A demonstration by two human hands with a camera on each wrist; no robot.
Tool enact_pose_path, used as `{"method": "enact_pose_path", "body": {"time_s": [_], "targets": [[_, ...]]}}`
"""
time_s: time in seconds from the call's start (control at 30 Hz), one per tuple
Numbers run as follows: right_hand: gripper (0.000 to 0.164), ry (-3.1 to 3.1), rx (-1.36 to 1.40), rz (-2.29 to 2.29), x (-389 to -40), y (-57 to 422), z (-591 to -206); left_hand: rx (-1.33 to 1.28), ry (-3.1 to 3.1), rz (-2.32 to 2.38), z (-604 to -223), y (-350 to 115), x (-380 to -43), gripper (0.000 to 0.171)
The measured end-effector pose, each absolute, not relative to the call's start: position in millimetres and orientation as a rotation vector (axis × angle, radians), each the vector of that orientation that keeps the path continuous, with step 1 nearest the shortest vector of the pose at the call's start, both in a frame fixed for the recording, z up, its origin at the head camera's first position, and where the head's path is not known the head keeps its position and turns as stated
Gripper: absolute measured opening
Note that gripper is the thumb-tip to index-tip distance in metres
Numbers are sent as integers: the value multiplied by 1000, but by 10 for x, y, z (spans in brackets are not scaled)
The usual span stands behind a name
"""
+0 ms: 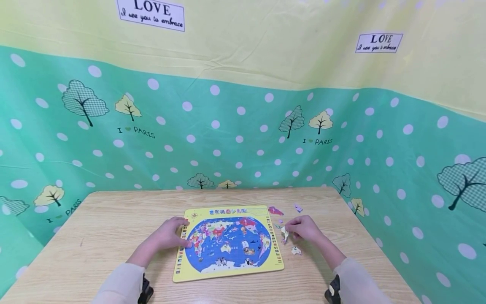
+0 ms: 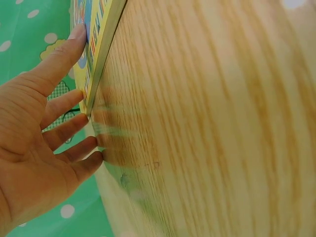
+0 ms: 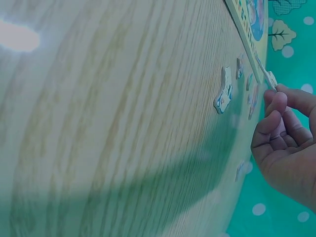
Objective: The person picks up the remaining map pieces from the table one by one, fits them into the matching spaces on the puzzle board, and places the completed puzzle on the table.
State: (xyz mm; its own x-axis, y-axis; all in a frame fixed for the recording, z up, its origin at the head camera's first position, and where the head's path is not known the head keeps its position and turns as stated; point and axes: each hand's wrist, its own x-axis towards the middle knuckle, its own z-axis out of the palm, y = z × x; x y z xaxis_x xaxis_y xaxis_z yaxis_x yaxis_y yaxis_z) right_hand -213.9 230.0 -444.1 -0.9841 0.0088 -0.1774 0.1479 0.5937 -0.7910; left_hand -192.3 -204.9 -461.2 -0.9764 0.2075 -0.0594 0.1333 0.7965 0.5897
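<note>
A yellow-bordered world map puzzle board (image 1: 186,274) with a blue oval map lies on the table. My left hand (image 1: 171,234) rests at its left edge, thumb (image 2: 76,39) on the face and the other fingers extended near the side and the tabletop. Just right of the board, my right hand (image 1: 305,229) pinches a pale puzzle piece (image 1: 284,234) between thumb and forefinger. In the right wrist view this piece (image 3: 269,79) is held tilted, seen nearly edge-on. A loose white piece (image 1: 296,251) lies below that hand.
More loose pieces lie right of the board: a pink piece (image 1: 275,210) near its upper corner, a purple piece (image 1: 298,208) farther right, and a small purple piece (image 1: 281,221). A green polka-dot curtain (image 1: 228,139) hangs behind the wooden table (image 1: 125,211).
</note>
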Motion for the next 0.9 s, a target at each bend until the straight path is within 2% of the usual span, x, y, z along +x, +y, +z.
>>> {"method": "enact_pose_path", "body": {"time_s": [0.9], "targets": [[12,2642,110,-1376,-2126,2248,-4434,245,2860,927,-4590,-2035,-1907,81]]}}
